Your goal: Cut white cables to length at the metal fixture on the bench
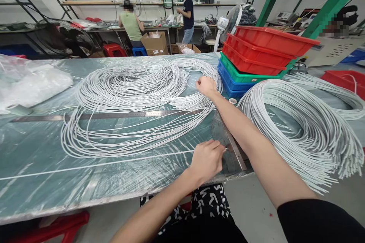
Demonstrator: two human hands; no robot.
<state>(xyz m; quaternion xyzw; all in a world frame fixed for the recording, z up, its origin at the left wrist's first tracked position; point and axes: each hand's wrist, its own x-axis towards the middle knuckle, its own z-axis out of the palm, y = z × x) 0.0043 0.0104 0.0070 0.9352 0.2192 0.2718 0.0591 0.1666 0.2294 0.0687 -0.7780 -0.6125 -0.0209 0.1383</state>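
Observation:
My left hand (207, 161) is closed on a white cable (128, 160) near the table's front edge. The cable runs left from my fist across the table, and a short end shows past my fingers near a metal strip (233, 145). Farther back, my right hand (206, 85) is pinched closed over the right side of a coiled heap of white cables (134, 83). What its fingertips hold, if anything, is too small to make out. Between the two hands, a looser loop of white cables (128, 148) lies beside a steel ruler (125, 115).
Stacked red bins (262, 47) sit on green and blue ones at the table's back right. A thick cable coil (288, 121) lies right of my right arm. Clear plastic bags (37, 79) cover the left end. A roll of tape (232, 101) is near the bins. Two people work behind.

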